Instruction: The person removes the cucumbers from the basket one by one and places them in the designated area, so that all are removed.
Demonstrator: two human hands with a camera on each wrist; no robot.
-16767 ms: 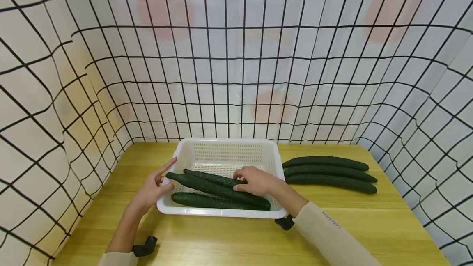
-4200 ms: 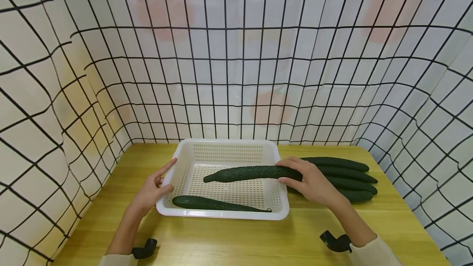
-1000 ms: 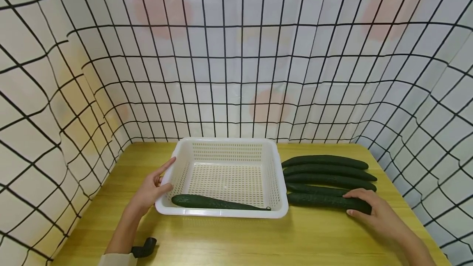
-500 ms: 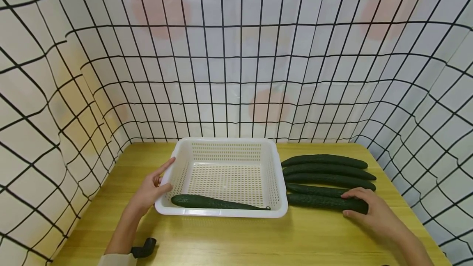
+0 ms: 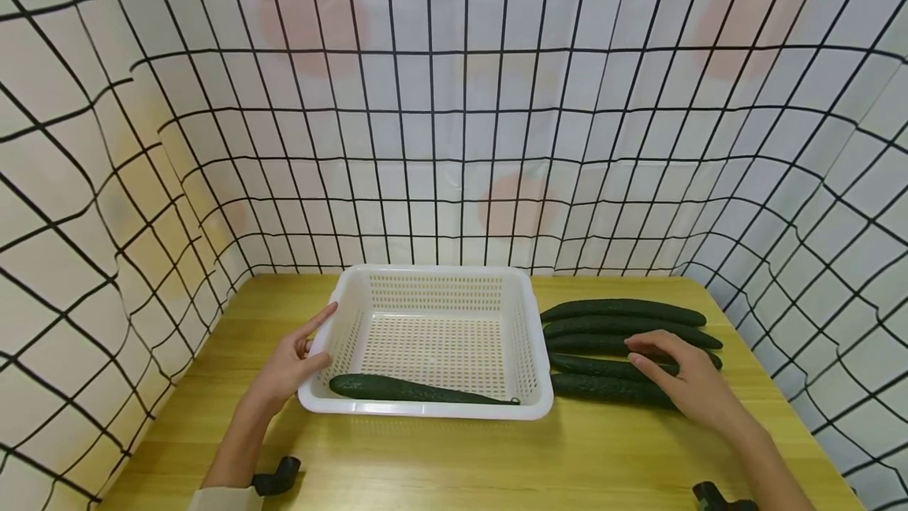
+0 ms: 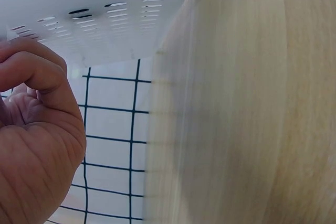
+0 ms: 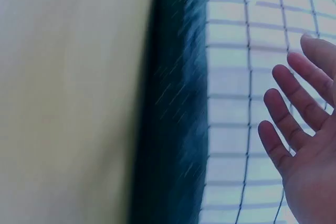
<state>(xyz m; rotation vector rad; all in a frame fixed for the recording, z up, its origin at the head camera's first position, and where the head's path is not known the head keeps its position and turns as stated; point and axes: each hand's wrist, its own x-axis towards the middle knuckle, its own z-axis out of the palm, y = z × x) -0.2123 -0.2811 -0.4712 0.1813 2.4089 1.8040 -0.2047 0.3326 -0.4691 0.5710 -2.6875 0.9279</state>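
Note:
My left hand (image 5: 291, 365) grips the left rim of a white perforated plastic basket (image 5: 426, 411), thumb at the rim. In the left wrist view its curled fingers lie against the basket's outer wall (image 6: 105, 35). One dark green cucumber (image 5: 411, 389) lies inside along the front wall. To the right of the basket, several cucumbers lie side by side on the table, the nearest cucumber (image 5: 603, 389) at the front. Over the right part of this row hovers my right hand (image 5: 691, 381), holding nothing. The right wrist view shows its fingers (image 7: 289, 119) spread apart, beside a blurred cucumber (image 7: 173, 98).
The wooden table (image 5: 454, 464) carries the basket and the row of cucumbers. A white wall covering with a black grid (image 5: 461, 140) encloses the back and both sides. Dark wrist mounts (image 5: 278, 477) sit at both wrists.
Cucumbers have gone from the basket to the row on the right, leaving one inside. Since half a second ago my right hand has let go of the front cucumber and moved up and left.

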